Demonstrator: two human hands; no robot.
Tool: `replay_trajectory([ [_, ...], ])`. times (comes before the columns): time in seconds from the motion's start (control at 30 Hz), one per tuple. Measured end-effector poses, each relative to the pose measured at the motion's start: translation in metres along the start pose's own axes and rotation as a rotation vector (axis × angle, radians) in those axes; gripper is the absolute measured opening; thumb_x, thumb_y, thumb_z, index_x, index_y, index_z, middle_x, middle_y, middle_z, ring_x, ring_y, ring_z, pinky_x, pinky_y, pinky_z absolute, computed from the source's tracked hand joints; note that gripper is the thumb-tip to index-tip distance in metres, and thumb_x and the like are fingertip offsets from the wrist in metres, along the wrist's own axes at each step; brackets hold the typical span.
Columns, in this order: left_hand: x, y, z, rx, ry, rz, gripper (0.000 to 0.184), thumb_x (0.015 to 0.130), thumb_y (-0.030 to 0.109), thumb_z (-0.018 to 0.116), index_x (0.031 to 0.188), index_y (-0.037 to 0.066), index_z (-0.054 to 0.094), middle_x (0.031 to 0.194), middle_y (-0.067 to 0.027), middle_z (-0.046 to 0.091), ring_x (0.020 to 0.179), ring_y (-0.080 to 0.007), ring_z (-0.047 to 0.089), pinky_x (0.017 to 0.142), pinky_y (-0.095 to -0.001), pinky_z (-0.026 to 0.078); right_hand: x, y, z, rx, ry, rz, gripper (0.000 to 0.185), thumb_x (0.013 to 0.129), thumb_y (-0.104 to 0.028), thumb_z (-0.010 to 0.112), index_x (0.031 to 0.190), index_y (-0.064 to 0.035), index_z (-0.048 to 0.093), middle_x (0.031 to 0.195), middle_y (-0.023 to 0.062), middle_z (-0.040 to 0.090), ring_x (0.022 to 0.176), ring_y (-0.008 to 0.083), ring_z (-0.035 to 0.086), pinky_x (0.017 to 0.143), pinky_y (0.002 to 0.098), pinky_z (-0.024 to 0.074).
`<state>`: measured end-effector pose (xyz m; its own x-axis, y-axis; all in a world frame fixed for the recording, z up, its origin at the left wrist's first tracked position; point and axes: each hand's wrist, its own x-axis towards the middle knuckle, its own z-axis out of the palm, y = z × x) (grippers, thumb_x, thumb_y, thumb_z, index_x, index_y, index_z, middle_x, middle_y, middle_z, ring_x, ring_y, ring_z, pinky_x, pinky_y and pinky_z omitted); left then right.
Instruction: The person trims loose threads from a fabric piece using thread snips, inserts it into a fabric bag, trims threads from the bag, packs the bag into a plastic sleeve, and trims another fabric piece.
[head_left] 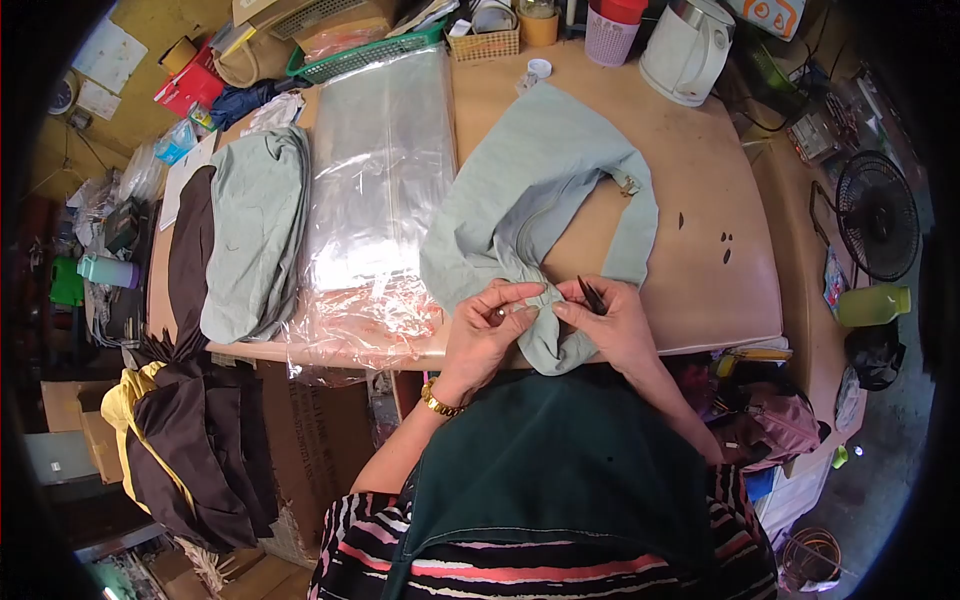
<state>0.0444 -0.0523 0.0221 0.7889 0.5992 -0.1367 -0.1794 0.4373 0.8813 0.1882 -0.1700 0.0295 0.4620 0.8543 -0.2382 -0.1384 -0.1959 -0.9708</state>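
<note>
A pale grey-green cloth piece [540, 130] lies in a loop on the tan table, its gathered lower end hanging at the front edge. My left hand [492, 325] pinches that gathered part from the left. From the right, my right hand [612, 315] pinches the same fabric close by, and a small dark pointed tool [591, 296] also sits in its fingers. The fingertips of both hands are nearly touching. What lies under them in the folds is hidden.
Clear plastic sheets [380, 170] lie left of the cloth, beside a folded grey-green stack [258, 220]. Brown fabric [205, 440] hangs off the left edge. A white kettle [687, 50], baskets and cups line the back. A black fan [878, 215] stands at right.
</note>
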Motion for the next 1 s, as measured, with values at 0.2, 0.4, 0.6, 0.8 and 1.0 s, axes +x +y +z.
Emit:
replay_trajectory([
  [0.2,0.004,-0.005,0.005,0.541,0.102,0.313,0.018,0.081,0.005,0.072,0.098,-0.002,0.069,0.082,-0.0003,0.056,0.08,-0.0071,0.051,0.069,-0.0209,0.04,-0.003,0.003,0.008,-0.076,0.068,-0.088,0.021,0.085,-0.01,0.07,0.097,0.0057,0.064,0.082,-0.0009,0.064,0.079,0.0026,0.054,0.071,0.0199,0.046],
  [0.4,0.006,-0.015,-0.002,0.23,0.159,0.181,0.011,0.086,0.009,0.069,0.088,-0.002,0.066,0.081,-0.0001,0.055,0.077,-0.0067,0.048,0.07,-0.0217,0.039,-0.011,-0.025,0.008,-0.432,0.206,-0.401,0.022,0.084,-0.017,0.069,0.101,-0.0044,0.065,0.109,0.0073,0.057,0.087,0.0231,0.064,0.071,0.0346,0.0511],
  [0.6,0.005,-0.019,-0.003,0.173,0.135,0.15,0.012,0.089,0.01,0.065,0.088,-0.002,0.063,0.086,-0.0001,0.053,0.078,-0.0065,0.047,0.071,-0.0218,0.038,-0.018,-0.034,0.006,-0.837,0.187,-0.516,0.024,0.078,-0.018,0.073,0.098,-0.0078,0.065,0.089,0.0063,0.051,0.073,0.0256,0.061,0.061,0.0362,0.0477],
  [0.8,0.004,-0.017,0.0,0.236,0.135,0.254,0.011,0.087,0.009,0.068,0.088,-0.001,0.064,0.087,-0.0018,0.052,0.081,-0.0091,0.048,0.074,-0.0224,0.038,-0.014,-0.026,0.011,-0.835,0.303,-0.708,0.022,0.075,-0.017,0.075,0.091,-0.0086,0.063,0.084,0.0051,0.051,0.067,0.023,0.059,0.057,0.0356,0.046],
  [1.0,0.003,-0.018,-0.001,0.262,0.121,0.287,0.01,0.086,0.008,0.068,0.089,-0.001,0.064,0.089,-0.003,0.052,0.082,-0.0102,0.049,0.075,-0.0228,0.039,-0.013,-0.027,0.012,-0.93,0.331,-0.786,0.021,0.071,-0.012,0.077,0.082,-0.0061,0.059,0.079,0.0061,0.051,0.064,0.0236,0.057,0.053,0.0348,0.0422],
])
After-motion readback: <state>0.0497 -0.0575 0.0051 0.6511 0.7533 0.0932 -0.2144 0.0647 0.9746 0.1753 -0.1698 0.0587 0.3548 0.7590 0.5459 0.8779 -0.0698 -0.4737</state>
